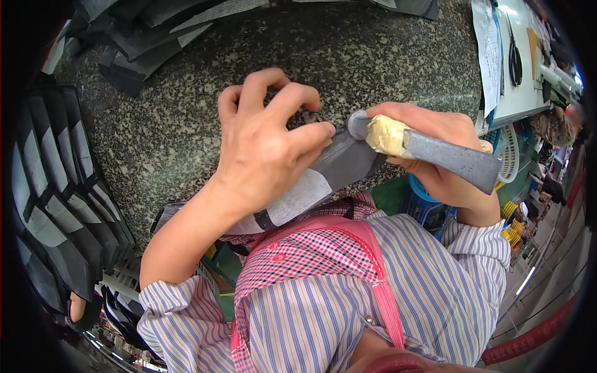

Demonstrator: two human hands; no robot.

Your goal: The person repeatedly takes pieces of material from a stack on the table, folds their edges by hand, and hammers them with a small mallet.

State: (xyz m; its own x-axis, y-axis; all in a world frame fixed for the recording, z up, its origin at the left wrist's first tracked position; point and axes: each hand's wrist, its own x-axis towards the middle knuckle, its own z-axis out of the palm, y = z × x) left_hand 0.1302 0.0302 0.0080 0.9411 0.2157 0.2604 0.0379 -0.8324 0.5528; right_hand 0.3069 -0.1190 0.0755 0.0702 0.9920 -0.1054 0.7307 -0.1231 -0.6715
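Right hand [435,133] grips a grey hammer [453,160] — left hand [266,138], half curled, perhaps touches a black, pale-patched strip [344,166].

The hammer [444,156] looks matt metal (its wrapping [387,135] crinkled), the worktop [174,127] smooth, faintly glossy stone.

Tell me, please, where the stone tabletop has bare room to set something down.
The speckled tabletop is bare between the left hand and the left stack of dark pieces, and ahead of the right hand, up to the far pile. The near edge is crowded by the dark strip, hammer and both hands.
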